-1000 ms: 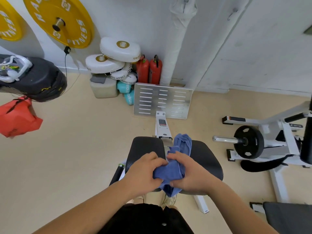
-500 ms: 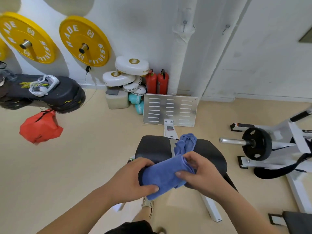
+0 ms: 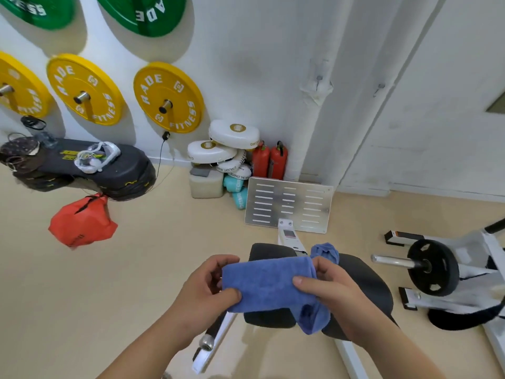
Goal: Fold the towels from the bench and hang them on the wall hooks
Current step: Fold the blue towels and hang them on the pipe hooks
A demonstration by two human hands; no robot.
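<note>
Faces a white wall (image 3: pixel 273 50) above a beige floor (image 3: pixel 82 296). On the wall at left, a row of yellow plates (image 3: pixel 169 97) on pegs, with green plates (image 3: pixel 147 12) above them at the top edge. At the far right on the floor, a white weight machine (image 3: pixel 475 250) with a black plate (image 3: pixel 433 269) on its bar. At the left edge, a low black stack (image 3: pixel 114 170) with a white tangle on top.

Directly below the hands, the black padded surface (image 3: pixel 366 280) on a white frame. Beyond its far end, a slotted metal footplate (image 3: pixel 289 203), near the foot of the wall. Below the black stack, a red bag (image 3: pixel 82 225). In the corner just left of the footplate, white pads (image 3: pixel 235 134) piled up, with two red extinguishers (image 3: pixel 269 160) just beside them.

Holds a blue folded towel (image 3: pixel 267 283) in the air over the surface, stretched flat between both hands. Pinches its left end with the left hand (image 3: pixel 202 291), thumb on the near face and fingers curled behind. Grips its right end with the right hand (image 3: pixel 336 288), thumb on the near face and fingers wrapped behind, with a loose corner hanging below.

On the surface beyond the right hand, a crumpled blue second towel (image 3: pixel 325 251), partly hidden by the fingers.

High on the wall at right, two small hooks (image 3: pixel 318 77), one on a white column and the other just to its right.
</note>
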